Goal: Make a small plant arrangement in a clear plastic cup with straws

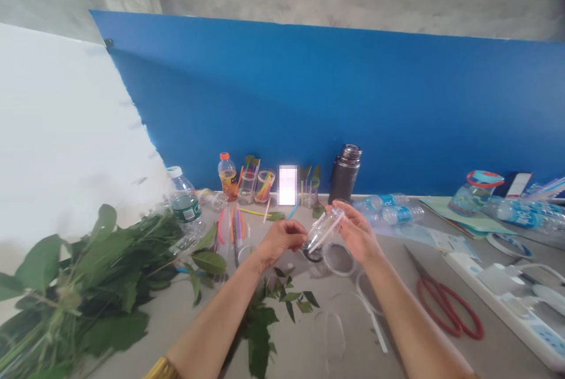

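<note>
My hands meet over the grey table (282, 338), holding a clear plastic cup (323, 230) tilted on its side between them. My right hand (356, 232) wraps the cup's upper side, and a white plastic strip (327, 230) lies along it. My left hand (280, 239) presses at the cup's lower left, near a dark ring (312, 255). Just below the cup lies a clear plastic ring (339, 259). Loose green leaves (282, 296) lie under my left forearm. Part of the cup is hidden by my fingers.
Leafy branches (83, 285) fill the left foreground. Red-handled scissors (444, 302) and a white power strip (498, 291) lie at right. Along the blue board (309, 90) stand plastic bottles, a dark flask (343, 174) and cups holding coloured straws (256, 186).
</note>
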A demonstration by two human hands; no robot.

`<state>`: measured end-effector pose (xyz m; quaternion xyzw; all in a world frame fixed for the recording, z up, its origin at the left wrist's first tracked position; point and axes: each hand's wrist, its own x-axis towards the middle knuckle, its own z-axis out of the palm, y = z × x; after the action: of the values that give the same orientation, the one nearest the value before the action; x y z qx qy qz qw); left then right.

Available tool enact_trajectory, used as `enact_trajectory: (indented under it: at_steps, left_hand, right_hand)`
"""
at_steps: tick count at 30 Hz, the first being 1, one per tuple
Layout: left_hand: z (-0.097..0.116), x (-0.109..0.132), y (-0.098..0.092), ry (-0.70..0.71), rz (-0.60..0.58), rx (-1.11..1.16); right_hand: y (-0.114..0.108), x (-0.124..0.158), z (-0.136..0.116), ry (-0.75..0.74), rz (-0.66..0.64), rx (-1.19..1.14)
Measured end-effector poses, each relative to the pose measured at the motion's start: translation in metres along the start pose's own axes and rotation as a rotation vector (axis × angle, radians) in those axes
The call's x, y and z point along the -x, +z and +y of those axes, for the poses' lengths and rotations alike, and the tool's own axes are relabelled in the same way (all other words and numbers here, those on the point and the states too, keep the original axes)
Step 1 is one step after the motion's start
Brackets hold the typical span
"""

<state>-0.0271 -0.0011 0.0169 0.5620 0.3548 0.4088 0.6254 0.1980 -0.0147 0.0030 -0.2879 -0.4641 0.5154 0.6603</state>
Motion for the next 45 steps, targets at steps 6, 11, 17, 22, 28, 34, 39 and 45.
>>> enact_trajectory:
  at_steps: [6,11,17,22,28,34,39,45]
  left_hand:
    - [0.000,-0.002,-0.001,-0.007,-0.011,0.097]
    - [0.000,-0.003,-0.004,-0.116,0.051,0.274]
    - [-0.001,-0.003,-0.007,-0.427,-0.034,0.428]
    - [-0.004,-0.004,-0.005,-0.489,-0.034,0.495]
    - [-0.006,0.001,0.010,-0.472,-0.095,0.629]
    - [-0.013,0.001,0.025,-0.468,0.077,0.637]
    - [-0.018,-0.001,0.028,-0.336,0.172,0.725]
    - [-0.018,0.001,0.031,-0.262,0.158,0.727]
  right_hand:
    - [0.000,0.000,-0.001,-0.002,-0.003,-0.026]
    - [-0.001,-0.001,-0.001,0.004,0.015,-0.039]
    - [-0.002,-0.002,-0.005,-0.015,0.037,-0.014]
    - [-0.003,-0.003,-0.009,-0.046,0.071,-0.014]
    - [-0.001,-0.003,-0.009,-0.033,0.067,-0.033]
    - [0.004,0.000,-0.007,-0.025,0.042,0.013]
    - [0.007,0.002,-0.005,-0.030,0.009,0.063]
    - [0.008,0.004,0.001,-0.031,-0.014,0.091]
